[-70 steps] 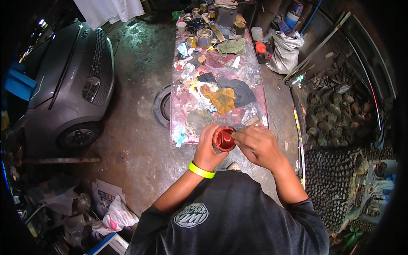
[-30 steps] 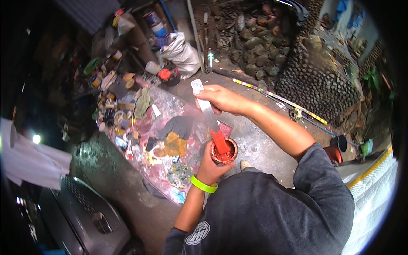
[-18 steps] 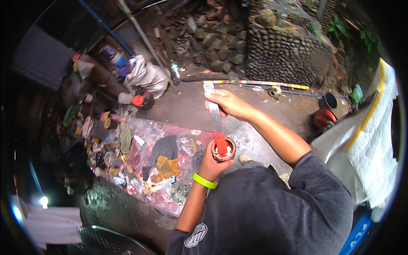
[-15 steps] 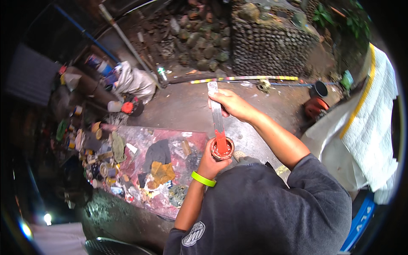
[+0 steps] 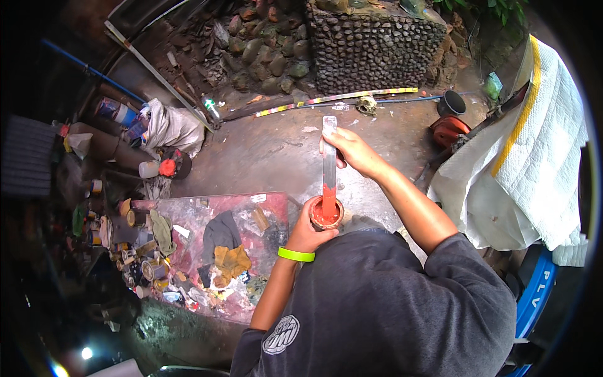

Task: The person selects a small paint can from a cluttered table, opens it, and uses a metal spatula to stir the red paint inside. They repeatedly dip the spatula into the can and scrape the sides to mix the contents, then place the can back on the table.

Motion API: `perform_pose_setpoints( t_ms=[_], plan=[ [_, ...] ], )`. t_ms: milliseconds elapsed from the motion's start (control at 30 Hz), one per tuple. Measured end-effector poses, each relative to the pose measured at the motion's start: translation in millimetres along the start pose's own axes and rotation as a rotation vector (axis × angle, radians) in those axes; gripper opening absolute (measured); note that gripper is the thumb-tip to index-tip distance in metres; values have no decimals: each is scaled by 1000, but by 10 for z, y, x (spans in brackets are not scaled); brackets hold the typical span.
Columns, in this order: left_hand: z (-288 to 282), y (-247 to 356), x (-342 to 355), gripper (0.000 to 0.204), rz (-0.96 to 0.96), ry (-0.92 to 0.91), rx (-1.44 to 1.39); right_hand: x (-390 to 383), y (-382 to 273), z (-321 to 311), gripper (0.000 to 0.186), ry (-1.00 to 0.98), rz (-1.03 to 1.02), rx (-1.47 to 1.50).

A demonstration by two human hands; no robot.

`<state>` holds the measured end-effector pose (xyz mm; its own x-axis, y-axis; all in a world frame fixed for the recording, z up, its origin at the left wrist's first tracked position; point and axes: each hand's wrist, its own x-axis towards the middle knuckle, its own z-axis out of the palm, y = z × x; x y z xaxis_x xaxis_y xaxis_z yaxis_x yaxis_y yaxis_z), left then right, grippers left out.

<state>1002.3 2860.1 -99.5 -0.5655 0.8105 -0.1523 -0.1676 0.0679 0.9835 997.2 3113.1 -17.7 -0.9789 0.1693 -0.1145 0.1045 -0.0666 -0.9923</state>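
My left hand (image 5: 306, 230), with a bright green band at the wrist, is wrapped round a small round can of red paint (image 5: 338, 221). Its mouth faces up, and red smears coat the rim. Above it, my right hand (image 5: 353, 151) grips the upper part of a long flat metal stirring stick (image 5: 330, 166). The lower stretch of the stick is coated red, and its end dips into the paint. Some of the right fingers are hidden behind the stick.
Left of me a paint-stained red table (image 5: 188, 204) bears rags (image 5: 231, 261), a dark cloth (image 5: 221, 232) and several cans (image 5: 152, 269). A pale sack (image 5: 173, 129) stands beyond it. White sheeting (image 5: 527, 163) hangs at the right, near a black bucket (image 5: 451, 103). A stone wall (image 5: 377, 50) rises ahead.
The view has shifted, so the surroundings sit lower-right to upper-left differently. The stick stands more upright over the can, and both hands keep their hold.
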Motion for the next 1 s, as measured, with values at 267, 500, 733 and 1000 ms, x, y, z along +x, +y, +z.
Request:
perform_pose_setpoints(
  t_ms=[267,500,733,1000],
  plan=[
    [-81,208,-17,93,18,112,-76,386,-488,323,49,-276,-179,-129],
    [-454,1006,-323,87,233,456,53,1030,-1423,1278,46,-533,-337,-45],
    [-457,1362,-1412,88,381,975,108,1041,-1809,2777,37,-801,-197,120],
    [201,1302,-2546,91,351,1408,59,1,-1623,4264,34,-1399,-64,211]
  ],
)
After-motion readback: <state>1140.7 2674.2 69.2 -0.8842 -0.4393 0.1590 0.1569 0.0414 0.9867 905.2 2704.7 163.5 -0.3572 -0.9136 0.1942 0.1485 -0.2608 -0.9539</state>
